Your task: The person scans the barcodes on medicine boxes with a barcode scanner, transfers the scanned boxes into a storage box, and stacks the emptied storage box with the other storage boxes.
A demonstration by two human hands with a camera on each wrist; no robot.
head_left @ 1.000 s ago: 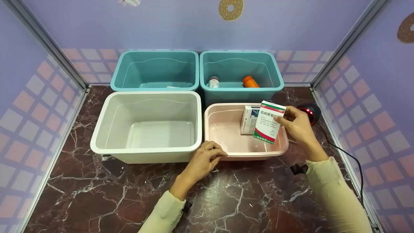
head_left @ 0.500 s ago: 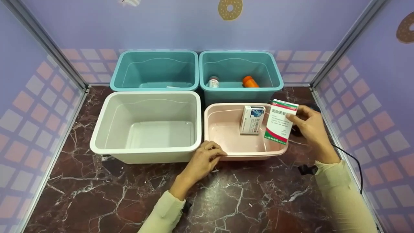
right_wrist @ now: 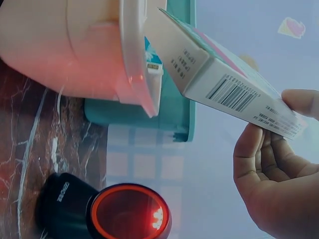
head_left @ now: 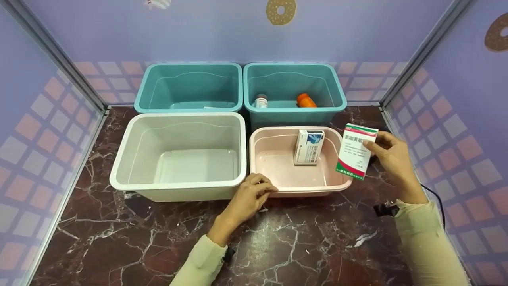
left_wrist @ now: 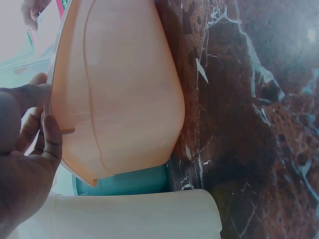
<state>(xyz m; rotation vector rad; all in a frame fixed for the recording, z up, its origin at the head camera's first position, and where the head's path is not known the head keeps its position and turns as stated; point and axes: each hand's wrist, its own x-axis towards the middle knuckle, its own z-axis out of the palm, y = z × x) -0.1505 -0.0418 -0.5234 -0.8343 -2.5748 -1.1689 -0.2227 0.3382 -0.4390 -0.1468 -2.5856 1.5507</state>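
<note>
My right hand (head_left: 393, 159) pinches a white medicine box (head_left: 356, 153) with green and red bands between thumb and fingers. The box is tilted, just beyond the right rim of the pink bin (head_left: 274, 171). A barcode on its narrow side shows in the right wrist view, above a black barcode scanner (right_wrist: 65, 204) with a glowing red ring. My left hand (head_left: 249, 196) grips the pink bin's front rim near its left corner, with the thumb and fingers on either side of the wall. Another white medicine box (head_left: 308, 147) with a blue picture leans inside the pink bin.
A white bin (head_left: 178, 184) stands left of the pink one. Behind are two teal bins; the right one (head_left: 293, 109) holds a white bottle (head_left: 261, 101) and an orange bottle (head_left: 306, 101). The left teal bin (head_left: 188, 110) shows a sliver of something white.
My right hand has carried the green-and-red medicine box to the right, from over the pink bin to past its right rim, uncovering the other box. The left hand has stayed put.
</note>
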